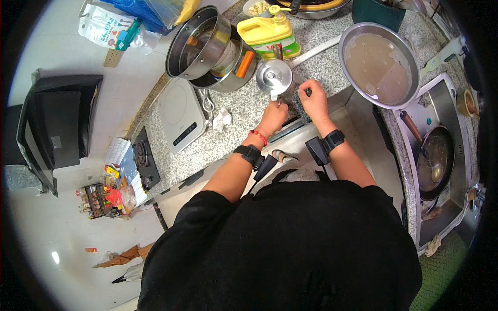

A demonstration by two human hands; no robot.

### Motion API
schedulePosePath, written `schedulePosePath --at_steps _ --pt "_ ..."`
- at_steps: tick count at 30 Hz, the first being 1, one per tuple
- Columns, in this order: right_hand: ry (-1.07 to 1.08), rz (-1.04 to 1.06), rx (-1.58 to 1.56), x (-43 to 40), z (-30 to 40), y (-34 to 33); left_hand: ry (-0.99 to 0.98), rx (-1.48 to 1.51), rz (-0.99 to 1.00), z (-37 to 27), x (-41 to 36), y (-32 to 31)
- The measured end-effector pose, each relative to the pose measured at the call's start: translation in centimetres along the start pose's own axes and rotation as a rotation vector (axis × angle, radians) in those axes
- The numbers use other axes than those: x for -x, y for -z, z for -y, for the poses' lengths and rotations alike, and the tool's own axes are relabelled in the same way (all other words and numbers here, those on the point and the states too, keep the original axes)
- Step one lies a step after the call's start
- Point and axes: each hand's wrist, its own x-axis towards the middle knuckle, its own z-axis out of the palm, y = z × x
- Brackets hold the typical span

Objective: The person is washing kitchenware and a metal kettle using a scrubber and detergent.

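A lidded metal pot (274, 77) with a brown handle stands near the counter's front edge. My left hand (273, 116), palm down with curled fingers, is at the near side of this pot; whether it grips the pot cannot be seen. Just right of the pot, my right hand (313, 100) has its fingers pinched on a dark, speckled scrubber or cloth (300, 107), which hangs down by the counter edge. Behind the pot is a yellow plastic jug (268, 35) with a pump top. A crumpled white tissue (222, 119) lies to the left.
Stacked steel pots (198, 46) and a white induction hob (181, 114) with its cord stand at the left. A steel basin of cloudy water (379, 66) sits by the right corner. The sink (447, 217) holds a frying pan (435, 163) with a ladle. A dark gas stove (144, 157) is farther left.
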Motion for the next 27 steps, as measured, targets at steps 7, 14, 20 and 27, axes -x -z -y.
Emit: schedulePosePath --at_steps 7,14,20,27 --pt "-0.038 0.125 0.049 -1.0 -2.4 1.1 -0.688 -0.708 0.199 2.4 -2.4 5.2" --pt "-0.085 -0.026 -0.276 -3.9 0.2 2.8 -0.365 -0.757 -0.061 3.2 -3.2 8.1" --pt "0.020 -0.074 -0.184 -5.2 0.2 2.3 -0.436 -0.784 -0.252 2.8 -2.3 6.7" --pt "-0.222 -0.090 -0.445 -3.8 -0.5 2.1 -0.346 -0.879 -0.256 2.2 -2.4 6.4"
